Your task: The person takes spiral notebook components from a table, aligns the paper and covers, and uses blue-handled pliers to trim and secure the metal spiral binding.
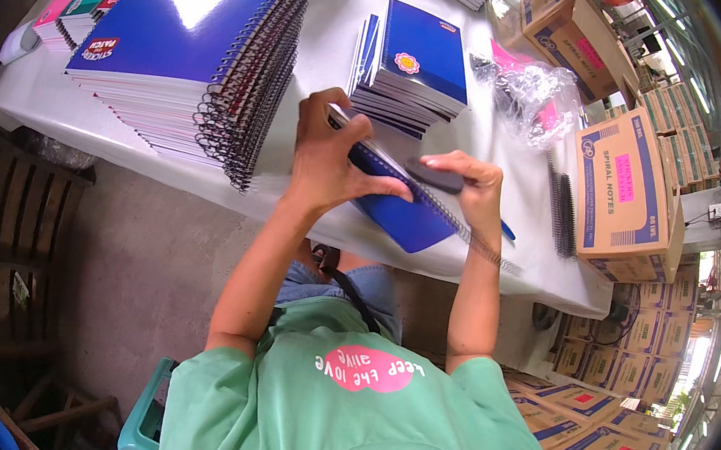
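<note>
My left hand [326, 152] is closed on a blue notebook [412, 224], its thumb on the cover and its fingers over the top end. A thin wire coil [484, 246] runs along the notebook's punched edge, and its loose end sticks out past the corner to the lower right. Between the thumb and fingers of my right hand [479, 187] is a dark grey, rounded oblong piece [434, 176], lying against or just over the coil edge; its exact kind is unclear. Just beyond is a stack of smaller blue notebooks [424, 54].
A tall stack of large spiral-bound blue notebooks [183, 27] stands at left on the white-covered table [340, 9]. To the right lie a bundle of black coils [562, 208], a blue pen-like item [508, 231], crumpled clear plastic [539, 99] and a cardboard box [626, 193].
</note>
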Available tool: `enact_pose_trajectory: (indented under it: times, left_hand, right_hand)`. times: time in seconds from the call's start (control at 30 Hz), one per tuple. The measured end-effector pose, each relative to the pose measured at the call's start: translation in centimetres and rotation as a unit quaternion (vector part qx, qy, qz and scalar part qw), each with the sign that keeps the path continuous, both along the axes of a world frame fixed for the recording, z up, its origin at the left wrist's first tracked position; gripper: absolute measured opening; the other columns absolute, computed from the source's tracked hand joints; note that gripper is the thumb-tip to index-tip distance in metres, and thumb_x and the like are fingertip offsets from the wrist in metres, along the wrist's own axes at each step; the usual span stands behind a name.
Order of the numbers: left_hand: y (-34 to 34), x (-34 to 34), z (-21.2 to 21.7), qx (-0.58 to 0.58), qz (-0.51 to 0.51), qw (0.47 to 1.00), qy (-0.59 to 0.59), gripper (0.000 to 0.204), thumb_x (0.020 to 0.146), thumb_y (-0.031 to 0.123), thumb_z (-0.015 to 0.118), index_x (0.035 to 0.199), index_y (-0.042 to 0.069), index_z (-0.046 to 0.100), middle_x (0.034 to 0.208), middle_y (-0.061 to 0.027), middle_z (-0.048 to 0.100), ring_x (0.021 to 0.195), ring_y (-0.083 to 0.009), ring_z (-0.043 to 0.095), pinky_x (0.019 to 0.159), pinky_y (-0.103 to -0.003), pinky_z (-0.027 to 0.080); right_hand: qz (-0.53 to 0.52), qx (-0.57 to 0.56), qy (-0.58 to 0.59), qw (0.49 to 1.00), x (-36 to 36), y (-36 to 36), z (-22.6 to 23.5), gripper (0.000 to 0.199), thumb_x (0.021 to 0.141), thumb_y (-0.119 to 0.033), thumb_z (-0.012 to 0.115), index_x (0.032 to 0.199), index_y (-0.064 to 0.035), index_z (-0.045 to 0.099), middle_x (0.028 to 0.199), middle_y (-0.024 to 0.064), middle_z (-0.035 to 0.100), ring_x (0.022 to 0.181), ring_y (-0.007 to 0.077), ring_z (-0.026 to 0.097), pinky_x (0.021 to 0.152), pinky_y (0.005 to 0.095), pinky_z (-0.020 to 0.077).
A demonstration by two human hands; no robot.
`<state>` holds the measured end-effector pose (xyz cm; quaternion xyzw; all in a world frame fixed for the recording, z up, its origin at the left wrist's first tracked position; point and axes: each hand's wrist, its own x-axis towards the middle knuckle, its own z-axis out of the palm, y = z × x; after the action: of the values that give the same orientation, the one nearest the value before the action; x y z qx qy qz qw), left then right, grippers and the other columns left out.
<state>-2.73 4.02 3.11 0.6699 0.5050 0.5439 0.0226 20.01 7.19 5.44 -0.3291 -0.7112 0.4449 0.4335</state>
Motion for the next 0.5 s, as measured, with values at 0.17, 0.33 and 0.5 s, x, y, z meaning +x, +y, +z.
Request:
enact_pose_trajectory:
  times: [0.17, 0.33, 0.5]
  left_hand:
    - [1.1, 1.5, -1.1, 0.037, -0.010, 0.998, -0.051, 0.076, 0.034, 0.064, 0.082, 0.077, 0.009, 0.051, 0.098, -0.0137, 0.037, 0.094, -0.0301, 0.037, 0.078, -0.040, 0.039]
    - [2.4, 2.5, -2.4, 0.063, -0.016, 0.997, -0.052, 0.082, 0.036, 0.064, 0.082, 0.098, 0.019, 0.052, 0.112, -0.0161, 0.032, 0.107, -0.0356, 0.035, 0.087, -0.043, 0.042]
    - [2.5, 2.4, -2.9, 0.078, -0.002, 0.997, -0.025, 0.082, 0.038, 0.064, 0.081, 0.105, 0.024, 0.057, 0.119, -0.0152, 0.026, 0.114, -0.0331, 0.028, 0.087, -0.041, 0.037]
  right_hand:
    - [0.121, -0.023, 0.080, 0.989, 0.9, 0.7, 0.3, 0.021, 0.068, 0.009, 0.062, 0.085, 0.0003, 0.071, 0.088, 0.0163, 0.069, 0.082, 0.0226, 0.065, 0.075, 0.0292, 0.0513]
    - [0.180, -0.036, 0.282, 0.942, 2.7, 2.3, -0.7, 0.026, 0.066, 0.011, 0.059, 0.085, -0.0012, 0.072, 0.087, 0.0160, 0.069, 0.079, 0.0225, 0.066, 0.074, 0.0299, 0.0514]
    - [0.066, 0.022, 0.215, 0.974, 2.8, 1.8, -1.1, 0.026, 0.066, 0.014, 0.056, 0.086, 0.0037, 0.070, 0.087, 0.0164, 0.069, 0.078, 0.0230, 0.065, 0.076, 0.0299, 0.0512]
